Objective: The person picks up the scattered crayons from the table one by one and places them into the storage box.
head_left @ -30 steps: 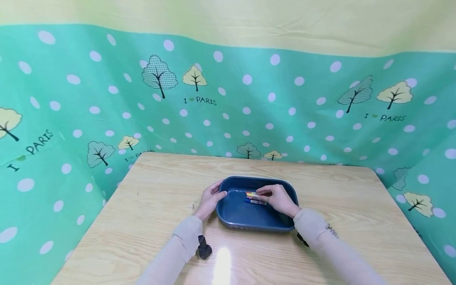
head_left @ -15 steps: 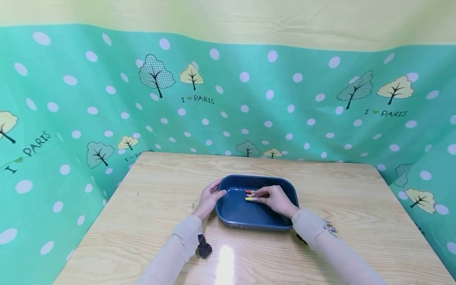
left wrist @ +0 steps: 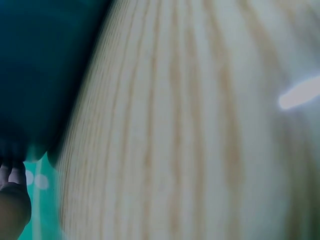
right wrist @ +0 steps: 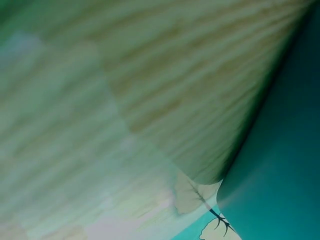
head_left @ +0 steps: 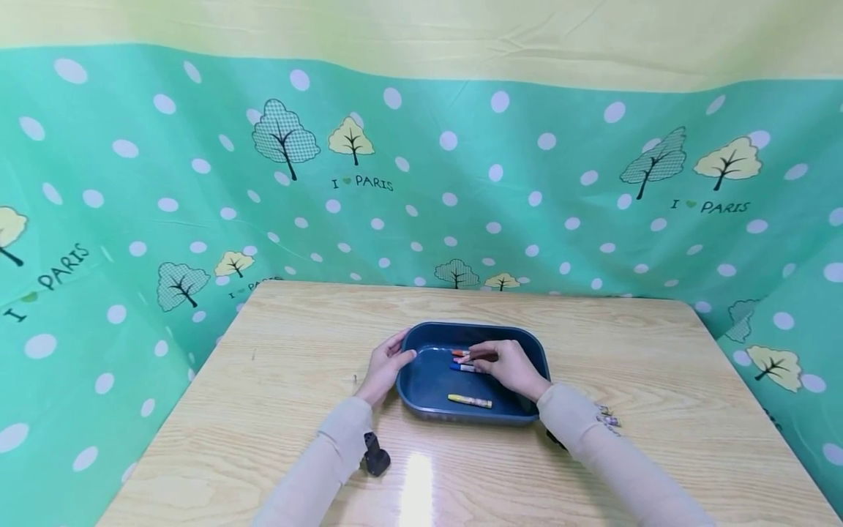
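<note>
A dark blue rectangular tray [head_left: 428,406] stands on the table in the head view. My left hand [head_left: 384,372] grips its left end, thumb over the rim. In the left wrist view, fingers [left wrist: 15,175] touch the tray's outer wall [left wrist: 45,75]. Inside the tray, my right hand [head_left: 510,366] pinches a pinkish crayon [head_left: 463,359] between thumb and fingers. An orange-red crayon [head_left: 459,353] and a blue crayon [head_left: 463,367] show right beside the fingertips, their other ends partly hidden by the hand. Apart from these, a yellow crayon [head_left: 470,401] lies near the tray's front wall.
Several more crayons [head_left: 609,419] lie on the wooden table [head_left: 296,337], right of the tray and partly behind the right sleeve [head_left: 573,410]. A green patterned curtain [head_left: 395,219] hangs around the table's back and sides. The right wrist view shows the tray's wall [right wrist: 280,160].
The yellow crayon has left the right hand and now lies at the tray's front. The blue crayon shows again under the fingers. The left hand keeps its grip on the tray.
</note>
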Available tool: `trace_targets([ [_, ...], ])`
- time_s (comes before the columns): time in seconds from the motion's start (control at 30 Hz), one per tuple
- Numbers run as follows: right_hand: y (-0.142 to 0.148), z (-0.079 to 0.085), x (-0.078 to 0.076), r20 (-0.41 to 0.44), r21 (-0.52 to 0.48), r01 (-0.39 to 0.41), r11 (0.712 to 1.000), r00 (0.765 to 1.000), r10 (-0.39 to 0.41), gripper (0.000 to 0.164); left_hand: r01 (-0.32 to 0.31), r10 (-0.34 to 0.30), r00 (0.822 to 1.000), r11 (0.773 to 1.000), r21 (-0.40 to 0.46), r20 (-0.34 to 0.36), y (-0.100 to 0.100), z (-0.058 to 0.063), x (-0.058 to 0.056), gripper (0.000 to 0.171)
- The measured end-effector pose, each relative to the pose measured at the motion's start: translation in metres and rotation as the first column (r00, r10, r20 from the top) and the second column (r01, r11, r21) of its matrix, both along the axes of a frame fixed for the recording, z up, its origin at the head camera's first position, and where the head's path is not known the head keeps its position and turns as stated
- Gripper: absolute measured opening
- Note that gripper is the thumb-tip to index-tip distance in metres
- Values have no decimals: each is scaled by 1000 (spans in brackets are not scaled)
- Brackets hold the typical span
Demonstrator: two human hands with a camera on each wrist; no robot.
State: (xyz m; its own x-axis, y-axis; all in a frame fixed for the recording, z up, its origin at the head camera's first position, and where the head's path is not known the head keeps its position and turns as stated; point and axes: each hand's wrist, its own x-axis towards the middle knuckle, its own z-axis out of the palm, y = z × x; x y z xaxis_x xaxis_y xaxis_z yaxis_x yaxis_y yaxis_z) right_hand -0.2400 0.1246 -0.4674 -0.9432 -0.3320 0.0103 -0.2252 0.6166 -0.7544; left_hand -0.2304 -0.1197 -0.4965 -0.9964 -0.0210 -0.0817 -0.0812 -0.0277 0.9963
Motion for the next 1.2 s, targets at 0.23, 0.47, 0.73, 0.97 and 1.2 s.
trace_targets([
  [0.23, 0, 1, 1, -20, 6, 1, 1000, 1000, -1, 23, 8, -8, 1000, 1000, -1, 6, 0, 2, 2, 50],
  [0.47, 1, 2, 0, -11, 5, 31, 999, 999, -31, 23, 8, -8, 1000, 1000, -5, 12, 1, 2, 2, 49],
  [0.73, 3, 4, 0, -38, -28, 12, 1000, 999, -13, 21, 12, -12, 1000, 1000, 1, 2, -1, 5, 3, 49],
  [0.97, 11, 14, 6, -30, -79, 8, 997, 999, -10, 22, 12, -12, 1000, 1000, -12, -1, 0, 3, 2, 50],
  [1.2, 28, 26, 14, -38, -125, 4, 992, 999, -8, 25, 8, -8, 1000, 1000, -18, 13, -1, 2, 2, 50],
])
